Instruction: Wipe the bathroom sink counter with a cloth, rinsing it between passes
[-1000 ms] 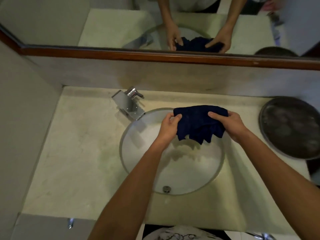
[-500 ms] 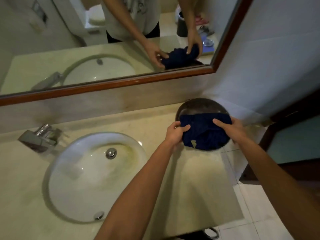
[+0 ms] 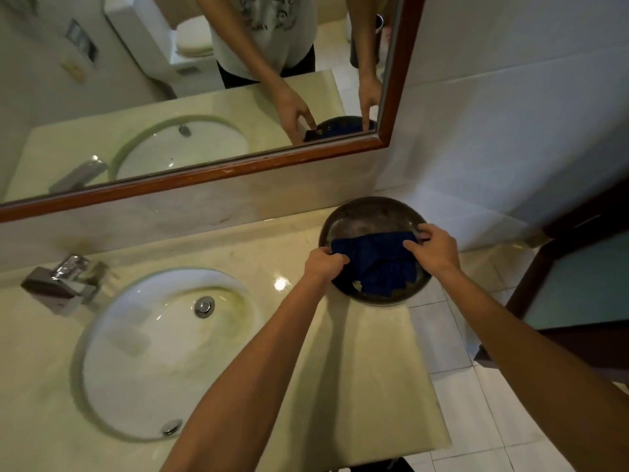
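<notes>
A dark blue cloth [image 3: 374, 264] hangs spread between my two hands over a round dark metal basin [image 3: 360, 212] at the right end of the counter. My left hand [image 3: 321, 264] grips the cloth's left top corner. My right hand [image 3: 432, 248] pinches its right top corner. The cloth's lower edge droops into the basin. The beige stone counter [image 3: 265, 253] carries a white oval sink [image 3: 143, 362] with a chrome tap [image 3: 63, 281] at its left.
A wood-framed mirror [image 3: 211, 172] runs along the back wall and reflects my arms and the cloth. The counter ends just right of the basin, with white floor tiles [image 3: 476, 413] below. A dark door frame [image 3: 558, 253] stands at the right.
Both hands carried the cloth from above the sink rightward to the metal basin and lowered it there. My view turned right with them.
</notes>
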A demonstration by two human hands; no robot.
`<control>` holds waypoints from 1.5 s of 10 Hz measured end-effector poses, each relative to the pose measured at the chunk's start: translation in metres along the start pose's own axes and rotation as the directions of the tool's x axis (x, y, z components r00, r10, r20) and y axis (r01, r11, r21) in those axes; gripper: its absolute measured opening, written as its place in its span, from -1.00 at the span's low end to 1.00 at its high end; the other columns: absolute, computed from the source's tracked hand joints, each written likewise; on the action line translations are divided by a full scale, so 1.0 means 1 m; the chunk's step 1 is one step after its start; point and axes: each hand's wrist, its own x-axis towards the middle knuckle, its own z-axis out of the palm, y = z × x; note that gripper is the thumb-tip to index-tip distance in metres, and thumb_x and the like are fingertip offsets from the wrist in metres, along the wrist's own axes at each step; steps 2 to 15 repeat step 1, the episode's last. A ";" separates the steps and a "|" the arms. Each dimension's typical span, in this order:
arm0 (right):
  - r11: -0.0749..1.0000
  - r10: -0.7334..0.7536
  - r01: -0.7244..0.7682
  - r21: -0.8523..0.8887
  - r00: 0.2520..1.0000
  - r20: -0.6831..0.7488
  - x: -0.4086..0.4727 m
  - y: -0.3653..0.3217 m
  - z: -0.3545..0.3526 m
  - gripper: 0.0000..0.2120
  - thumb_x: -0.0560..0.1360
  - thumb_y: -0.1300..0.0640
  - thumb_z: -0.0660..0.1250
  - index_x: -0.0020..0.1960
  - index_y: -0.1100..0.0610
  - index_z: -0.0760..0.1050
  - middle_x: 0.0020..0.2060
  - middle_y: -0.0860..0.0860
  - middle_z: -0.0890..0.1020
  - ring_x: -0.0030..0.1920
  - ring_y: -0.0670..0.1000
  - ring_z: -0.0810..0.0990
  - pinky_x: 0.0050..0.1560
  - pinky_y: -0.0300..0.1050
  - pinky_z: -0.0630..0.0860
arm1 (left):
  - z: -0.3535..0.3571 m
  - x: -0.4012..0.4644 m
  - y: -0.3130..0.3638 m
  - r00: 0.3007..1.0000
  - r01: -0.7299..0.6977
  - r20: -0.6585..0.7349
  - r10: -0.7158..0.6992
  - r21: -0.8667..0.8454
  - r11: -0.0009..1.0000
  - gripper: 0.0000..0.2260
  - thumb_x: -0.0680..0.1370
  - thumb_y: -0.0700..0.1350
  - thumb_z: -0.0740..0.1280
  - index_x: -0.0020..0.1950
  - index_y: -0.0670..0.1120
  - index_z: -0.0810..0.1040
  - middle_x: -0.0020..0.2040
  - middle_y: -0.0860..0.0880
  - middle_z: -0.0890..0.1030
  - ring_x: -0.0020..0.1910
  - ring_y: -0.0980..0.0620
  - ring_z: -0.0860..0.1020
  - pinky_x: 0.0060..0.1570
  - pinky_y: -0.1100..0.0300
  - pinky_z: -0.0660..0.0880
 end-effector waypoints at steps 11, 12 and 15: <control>0.996 -0.043 0.050 0.074 0.994 -0.098 -0.021 -0.021 -0.027 -0.65 0.49 0.09 0.51 0.26 0.10 0.61 0.08 0.05 0.70 0.06 0.08 0.68 0.15 -0.01 0.60 | -0.036 -0.040 0.013 0.993 -0.117 -0.011 0.116 -0.062 0.991 -0.62 0.57 -0.15 0.44 0.38 -0.15 0.55 0.21 -0.11 0.66 0.22 -0.07 0.62 0.18 0.07 0.59; 0.996 -0.043 0.050 0.074 0.994 -0.098 -0.021 -0.021 -0.027 -0.65 0.49 0.09 0.51 0.26 0.10 0.61 0.08 0.05 0.70 0.06 0.08 0.68 0.15 -0.01 0.60 | -0.036 -0.040 0.013 0.993 -0.117 -0.011 0.116 -0.062 0.991 -0.62 0.57 -0.15 0.44 0.38 -0.15 0.55 0.21 -0.11 0.66 0.22 -0.07 0.62 0.18 0.07 0.59; 0.996 -0.043 0.050 0.074 0.994 -0.098 -0.021 -0.021 -0.027 -0.65 0.49 0.09 0.51 0.26 0.10 0.61 0.08 0.05 0.70 0.06 0.08 0.68 0.15 -0.01 0.60 | -0.036 -0.040 0.013 0.993 -0.117 -0.011 0.116 -0.062 0.991 -0.62 0.57 -0.15 0.44 0.38 -0.15 0.55 0.21 -0.11 0.66 0.22 -0.07 0.62 0.18 0.07 0.59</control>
